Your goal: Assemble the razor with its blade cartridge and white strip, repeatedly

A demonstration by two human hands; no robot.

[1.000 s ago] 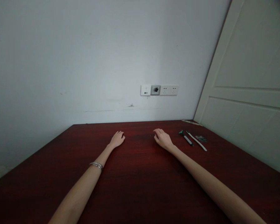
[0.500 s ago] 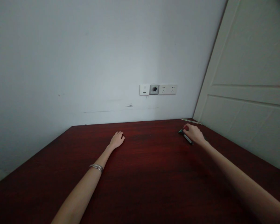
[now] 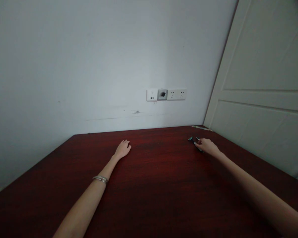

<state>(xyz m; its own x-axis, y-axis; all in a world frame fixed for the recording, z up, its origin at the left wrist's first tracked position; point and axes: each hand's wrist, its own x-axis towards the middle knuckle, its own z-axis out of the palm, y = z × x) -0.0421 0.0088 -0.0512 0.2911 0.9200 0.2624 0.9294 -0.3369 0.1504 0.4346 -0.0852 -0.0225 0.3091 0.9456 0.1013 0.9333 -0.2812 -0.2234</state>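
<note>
Overlapping the razor — right hand, fingers bunched, grip unclear — left hand loosely spread, empty on the table.

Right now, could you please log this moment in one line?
left hand: on dark red wood-grain table | right hand: at green-headed T-shaped razor, grip unclear

White sockets on pale wall; panelled door right.

The light is dim, the wall palest mid-frame.
</note>
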